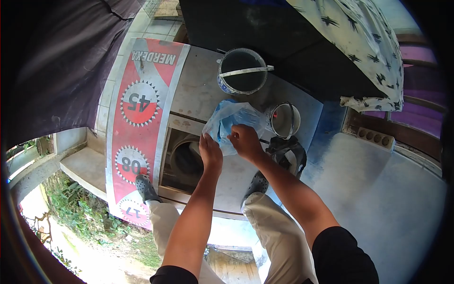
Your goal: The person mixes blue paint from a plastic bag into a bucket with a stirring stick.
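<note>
A clear plastic bag (241, 113) with something blue inside is spread between my hands, in the middle of the head view. My left hand (210, 150) grips the bag's near left edge. With fingers curled, my right hand (244, 140) is at the bag's near right side; what its fingertips pinch is hard to make out, though they touch the plastic. Just beyond the bag stands a large bucket (242, 71) with a pale handle across its top. A smaller white bucket (283, 120) is close on the right.
A red and white banner (137, 109) runs along the left. Beside my left foot is a square opening (182, 161) with a round dark thing in it. A black bag (288, 156) lies near my right shoe. A patterned cloth (364, 52) hangs at upper right.
</note>
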Motion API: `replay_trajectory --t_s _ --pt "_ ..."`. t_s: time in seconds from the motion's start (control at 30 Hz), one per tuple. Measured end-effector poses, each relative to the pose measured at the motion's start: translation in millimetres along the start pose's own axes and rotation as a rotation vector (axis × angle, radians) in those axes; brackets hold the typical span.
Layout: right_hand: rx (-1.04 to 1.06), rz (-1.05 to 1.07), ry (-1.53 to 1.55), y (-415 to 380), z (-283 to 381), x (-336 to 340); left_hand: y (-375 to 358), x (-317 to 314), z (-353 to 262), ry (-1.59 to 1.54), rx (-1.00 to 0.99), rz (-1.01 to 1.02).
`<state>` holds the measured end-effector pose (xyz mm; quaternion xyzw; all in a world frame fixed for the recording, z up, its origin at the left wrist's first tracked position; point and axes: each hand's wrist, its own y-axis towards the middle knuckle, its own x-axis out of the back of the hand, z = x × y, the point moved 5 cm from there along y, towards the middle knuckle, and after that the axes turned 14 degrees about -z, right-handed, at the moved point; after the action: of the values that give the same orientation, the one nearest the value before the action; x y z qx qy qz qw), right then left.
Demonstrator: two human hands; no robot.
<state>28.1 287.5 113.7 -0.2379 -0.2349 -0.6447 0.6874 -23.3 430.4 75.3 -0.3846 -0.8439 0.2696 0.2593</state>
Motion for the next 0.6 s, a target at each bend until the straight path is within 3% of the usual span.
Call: replay_trajectory --t_s 0.07,0.13,0.27,0.33,0.6 --pt "-0.016 -0.004 0.005 -10.0 4.3 5.9 -0.8 -0.8 -4.7 0.021 -0.049 -0.010" --pt "0.005 -0.033 -0.015 -19.6 8.1 12.8 -3.7 -2.1 -1.8 -0.068 0.078 0.024" --pt "-0.062 -0.015 -0.034 -35.9 7.6 21.6 -8.7 -2.9 -4.5 -0.070 0.129 0.049" --pt "0.019 -0.116 -0.051 -42.2 10.6 28.0 -6.2 -5.4 1.4 -0.132 0.159 0.139" --pt "0.072 -0.227 -0.016 -54.5 21.9 46.0 -12.2 -4.7 4.7 -0.087 0.126 0.182"
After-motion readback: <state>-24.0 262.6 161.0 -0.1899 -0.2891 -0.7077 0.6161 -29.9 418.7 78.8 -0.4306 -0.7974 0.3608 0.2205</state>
